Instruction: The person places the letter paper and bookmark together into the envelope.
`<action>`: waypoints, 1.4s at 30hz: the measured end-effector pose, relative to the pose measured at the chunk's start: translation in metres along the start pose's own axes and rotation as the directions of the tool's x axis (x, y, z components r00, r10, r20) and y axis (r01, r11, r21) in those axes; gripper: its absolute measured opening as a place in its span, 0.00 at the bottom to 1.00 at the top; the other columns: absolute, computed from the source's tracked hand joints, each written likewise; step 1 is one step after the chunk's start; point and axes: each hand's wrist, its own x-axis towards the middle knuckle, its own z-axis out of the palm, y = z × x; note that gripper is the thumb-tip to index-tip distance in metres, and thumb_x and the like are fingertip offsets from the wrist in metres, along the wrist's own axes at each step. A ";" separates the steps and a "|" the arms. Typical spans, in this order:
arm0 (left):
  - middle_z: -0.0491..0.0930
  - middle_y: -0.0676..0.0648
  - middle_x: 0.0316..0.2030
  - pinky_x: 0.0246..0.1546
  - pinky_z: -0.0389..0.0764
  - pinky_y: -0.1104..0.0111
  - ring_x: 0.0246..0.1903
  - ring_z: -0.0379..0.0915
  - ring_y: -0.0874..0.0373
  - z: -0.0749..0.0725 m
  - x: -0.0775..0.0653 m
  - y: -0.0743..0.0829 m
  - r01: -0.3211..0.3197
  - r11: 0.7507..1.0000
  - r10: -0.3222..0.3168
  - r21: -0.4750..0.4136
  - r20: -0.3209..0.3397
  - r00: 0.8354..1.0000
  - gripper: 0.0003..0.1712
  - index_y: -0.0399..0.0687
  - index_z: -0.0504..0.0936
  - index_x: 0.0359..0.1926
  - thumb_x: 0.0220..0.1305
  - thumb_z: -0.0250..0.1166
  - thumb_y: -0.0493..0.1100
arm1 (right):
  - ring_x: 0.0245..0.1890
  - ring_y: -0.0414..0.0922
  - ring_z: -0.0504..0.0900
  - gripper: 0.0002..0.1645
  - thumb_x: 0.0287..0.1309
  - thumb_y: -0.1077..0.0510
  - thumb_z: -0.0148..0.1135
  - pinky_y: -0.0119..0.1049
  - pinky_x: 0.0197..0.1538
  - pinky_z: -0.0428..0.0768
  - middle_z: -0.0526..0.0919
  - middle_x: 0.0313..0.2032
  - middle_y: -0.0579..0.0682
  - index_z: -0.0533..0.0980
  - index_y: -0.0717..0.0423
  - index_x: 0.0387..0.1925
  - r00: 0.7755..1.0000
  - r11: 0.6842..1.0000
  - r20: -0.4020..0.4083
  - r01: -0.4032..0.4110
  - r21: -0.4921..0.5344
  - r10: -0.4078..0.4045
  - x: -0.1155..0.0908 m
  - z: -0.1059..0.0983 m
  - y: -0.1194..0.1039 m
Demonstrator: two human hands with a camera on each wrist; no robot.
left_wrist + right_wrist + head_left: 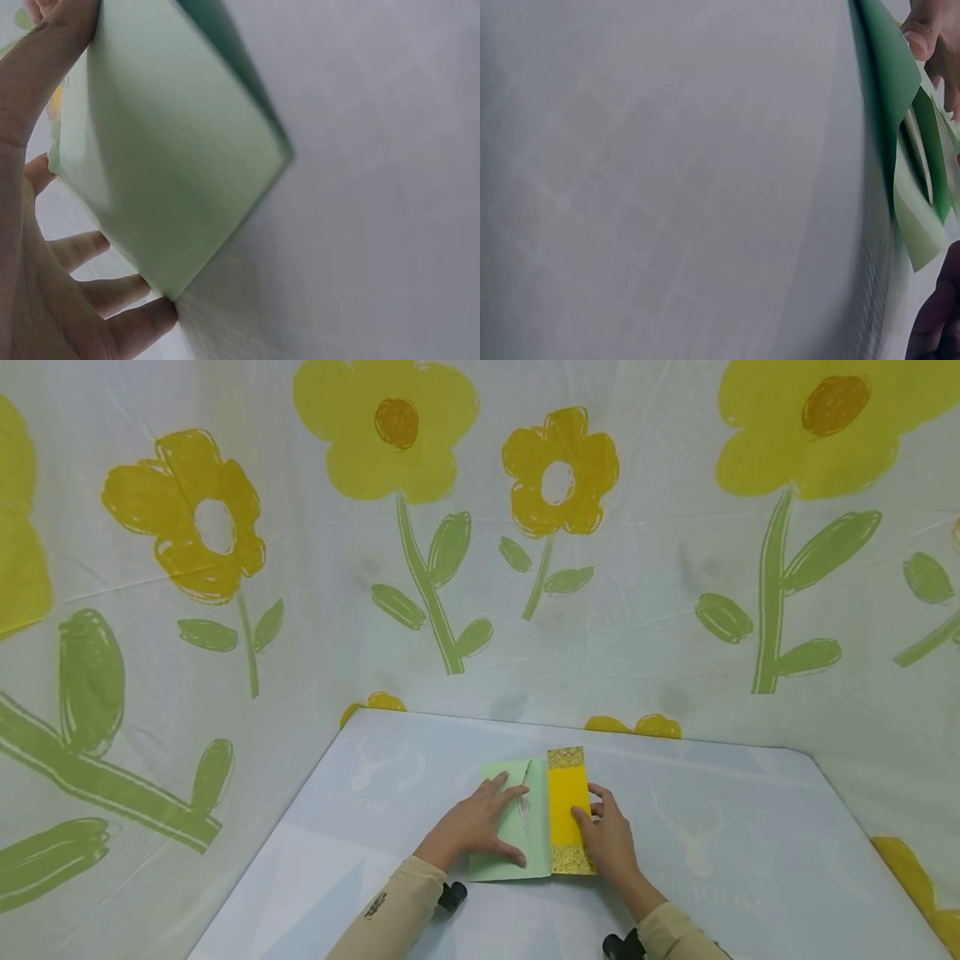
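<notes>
A pale green paper envelope lies on the table, its slit gaping with something white showing inside. Across it rests my left hand, fingers spread and thumb toward the near edge. In the left wrist view, the envelope spans from thumb to fingertips. My right hand pinches the right edge of a yellow card with gold glitter bands at both ends, thumb on top. The card's left side meets the envelope's right edge. In the right wrist view, layered green paper stands partly open.
Under the hands is a pale table with faint deer-head prints. A white curtain with large yellow flowers hangs behind and at the sides. Black wrist devices sit below both sleeves.
</notes>
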 end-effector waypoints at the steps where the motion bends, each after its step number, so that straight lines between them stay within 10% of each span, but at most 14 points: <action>1: 0.49 0.46 0.80 0.62 0.72 0.42 0.75 0.53 0.41 0.000 0.000 0.000 0.001 1.000 -0.001 -0.001 0.000 1.000 0.67 0.76 0.60 0.77 0.33 0.76 0.80 | 0.37 0.48 0.81 0.35 0.71 0.55 0.62 0.41 0.42 0.82 0.83 0.51 0.64 0.62 0.59 0.72 1.000 1.000 0.000 -0.002 0.003 0.002 0.000 0.000 0.000; 42: 0.49 0.47 0.80 0.60 0.75 0.43 0.75 0.55 0.42 0.003 0.002 -0.003 -0.003 1.000 0.003 0.016 -0.006 1.000 0.66 0.77 0.59 0.77 0.34 0.74 0.82 | 0.34 0.46 0.80 0.33 0.69 0.57 0.63 0.39 0.38 0.83 0.84 0.44 0.59 0.64 0.62 0.70 0.999 1.000 0.052 0.015 -0.007 -0.015 -0.003 0.017 -0.006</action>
